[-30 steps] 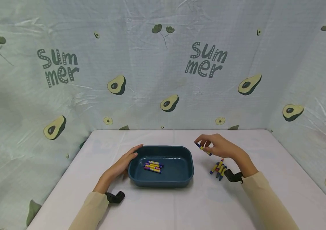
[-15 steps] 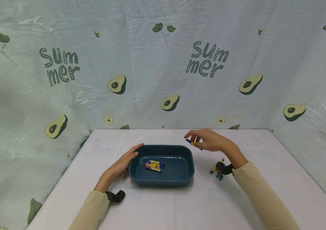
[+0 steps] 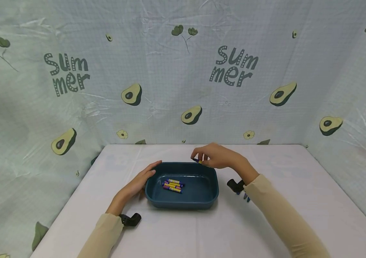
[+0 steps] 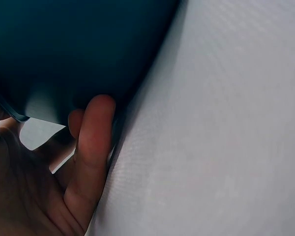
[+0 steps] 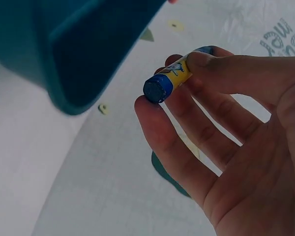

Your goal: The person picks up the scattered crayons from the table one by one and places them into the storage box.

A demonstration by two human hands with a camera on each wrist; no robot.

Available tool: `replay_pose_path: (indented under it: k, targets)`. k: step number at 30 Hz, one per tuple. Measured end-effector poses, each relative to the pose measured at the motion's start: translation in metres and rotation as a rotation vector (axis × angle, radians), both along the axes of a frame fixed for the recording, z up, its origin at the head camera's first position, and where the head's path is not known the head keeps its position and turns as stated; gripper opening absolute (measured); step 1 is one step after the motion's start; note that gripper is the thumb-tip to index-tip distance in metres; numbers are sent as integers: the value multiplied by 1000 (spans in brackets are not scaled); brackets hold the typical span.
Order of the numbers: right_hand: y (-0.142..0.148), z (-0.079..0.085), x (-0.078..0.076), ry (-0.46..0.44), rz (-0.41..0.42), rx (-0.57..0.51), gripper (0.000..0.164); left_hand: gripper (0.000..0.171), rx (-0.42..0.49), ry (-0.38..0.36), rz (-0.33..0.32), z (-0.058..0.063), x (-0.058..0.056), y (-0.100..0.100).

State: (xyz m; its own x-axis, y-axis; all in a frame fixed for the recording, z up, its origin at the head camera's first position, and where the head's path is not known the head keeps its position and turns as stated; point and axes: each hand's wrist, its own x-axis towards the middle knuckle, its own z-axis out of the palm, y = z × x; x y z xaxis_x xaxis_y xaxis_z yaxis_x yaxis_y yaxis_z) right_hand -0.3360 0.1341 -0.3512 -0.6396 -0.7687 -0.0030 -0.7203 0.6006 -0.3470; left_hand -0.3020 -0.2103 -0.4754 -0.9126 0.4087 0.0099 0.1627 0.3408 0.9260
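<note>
My right hand (image 3: pixel 218 156) pinches a dark blue crayon (image 5: pixel 174 73) with a yellow wrapper between thumb and fingers. It is above the far right rim of a dark teal plastic bin (image 3: pixel 183 205). In the right wrist view, the crayon's flat blue end faces the camera, apart from the bin's wall. My left hand (image 3: pixel 137 183) holds the bin at its left end, thumb at the rim. Its fingertips (image 4: pixel 101 105) press the outer wall in the left wrist view. Inside the bin, several crayons (image 3: pixel 172 186) with yellow and purple wrappers lie in a small pile on the left.
On the white-covered table (image 3: pixel 167 233), more crayons (image 3: pixel 246 197) lie right of the bin, mostly hidden behind my right wrist and its black camera mount (image 3: pixel 235 186). A patterned cloth (image 3: pixel 160 71) with avocados hangs behind the table.
My right hand has carried the crayon leftward, from above the table right of the bin to over its far right rim. The left hand and the bin have stayed in place.
</note>
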Motion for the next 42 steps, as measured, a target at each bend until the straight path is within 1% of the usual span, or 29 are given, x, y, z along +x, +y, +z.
replay_pose_path:
  k: [4,8,14,24,33,39,42]
  targets:
    - [-16,-4,-2,-26,32,0,29,51,2,4,0,0,0,0]
    - [-29,-13,-7,-52,61,-7,29,51,-1,-4,8,0,-1,1]
    - [-43,-23,-12,-57,100,-11,33,50,-14,-15,21,-1,-1,1]
    - [-63,-31,-12,-101,127,-6,34,51,-36,-18,24,-1,-1,-1]
    - [-77,-43,-15,-138,104,7,34,51,-40,-27,23,-1,-1,-1]
    - [-88,-48,-13,-183,85,58,36,51,-24,-22,6,0,0,-1]
    - [-92,-51,-13,-198,83,81,36,51,-22,-25,9,0,0,-1]
